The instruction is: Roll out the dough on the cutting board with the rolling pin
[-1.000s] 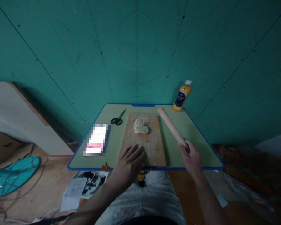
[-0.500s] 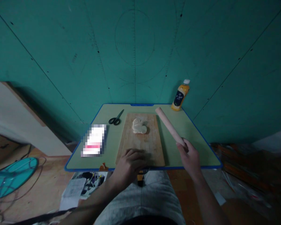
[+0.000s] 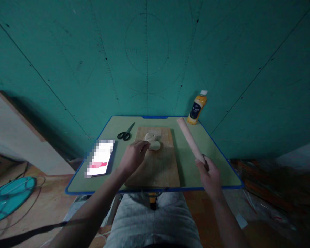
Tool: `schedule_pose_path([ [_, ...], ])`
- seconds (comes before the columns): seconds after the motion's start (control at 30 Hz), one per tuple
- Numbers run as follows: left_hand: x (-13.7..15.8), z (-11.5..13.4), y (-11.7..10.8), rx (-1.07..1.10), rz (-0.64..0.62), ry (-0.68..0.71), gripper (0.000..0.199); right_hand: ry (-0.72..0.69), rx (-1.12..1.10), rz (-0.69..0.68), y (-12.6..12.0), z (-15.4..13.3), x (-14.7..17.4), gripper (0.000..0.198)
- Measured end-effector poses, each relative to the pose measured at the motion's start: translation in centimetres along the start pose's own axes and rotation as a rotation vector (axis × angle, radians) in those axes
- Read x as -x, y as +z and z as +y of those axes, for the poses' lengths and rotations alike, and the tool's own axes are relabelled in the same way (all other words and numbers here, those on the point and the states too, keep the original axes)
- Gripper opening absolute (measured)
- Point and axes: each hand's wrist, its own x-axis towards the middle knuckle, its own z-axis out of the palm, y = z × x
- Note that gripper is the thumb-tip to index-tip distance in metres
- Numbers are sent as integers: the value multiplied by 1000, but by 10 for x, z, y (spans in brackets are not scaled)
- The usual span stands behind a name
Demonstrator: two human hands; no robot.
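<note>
A pale lump of dough (image 3: 155, 146), with folds in it, lies on the upper half of a wooden cutting board (image 3: 155, 172). My left hand (image 3: 135, 155) reaches in from the left, its fingers bent together and pinching the dough's left edge; the thumb side is partly hidden. Over the right side of the table, my right hand (image 3: 209, 172) is wrapped round the lower end of a wooden rolling pin (image 3: 191, 139). The pin slants up and to the left, beside the board and apart from the dough.
Black-handled scissors (image 3: 126, 133) lie left of the board. Nearer me is a phone (image 3: 100, 158) with a lit, blurred screen. An orange drink bottle (image 3: 197, 107) stands at the back right corner. The blue-edged table (image 3: 209, 162) meets a green wall (image 3: 155, 69).
My left hand has moved forward from the board's near end to the dough, its fingers now at the dough's left edge. The rolling pin has tilted slightly more upright in my right hand.
</note>
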Motion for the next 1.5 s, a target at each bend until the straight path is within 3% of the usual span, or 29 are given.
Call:
schedule_pose_path([
  [0.17, -42, -13, 1, -82, -54, -41, 23, 50, -25, 27, -2, 3, -1, 55],
  [0.43, -55, -18, 6, -131, -116, -46, 24, 66, -47, -8, -4, 2, -3, 53],
  [0.53, -56, -16, 9, -185, -113, -23, 27, 66, 33, -17, -13, 6, -9, 53],
  [0.7, -56, -11, 10, -240, -146, 24, 29, 22, 330, 96, -36, 22, -23, 51],
  [0.8, -53, -14, 7, -164, -163, 1, 37, 29, 453, 159, -45, 29, -26, 49],
  [0.93, -32, -19, -3, -100, -156, 93, 51, 90, 473, 132, -49, 31, -22, 51],
  [1.03, -8, -21, -12, -68, -92, 100, 43, 92, 397, 109, -47, 29, -18, 54],
  [1.13, 6, -27, -14, -108, -146, 87, 37, 69, 294, 116, -40, 27, -18, 56],
  [1.23, -1, -36, -6, -192, -199, 5, 68, 34, 206, 106, -30, 25, -19, 55],
  [1.37, -30, -41, 11, -277, -300, 7, 106, 15, 122, 61, -19, 21, -18, 56],
  [1.5, -44, -37, 23, -325, -365, -24, 107, 13, 94, 48, -17, 19, -14, 58],
])
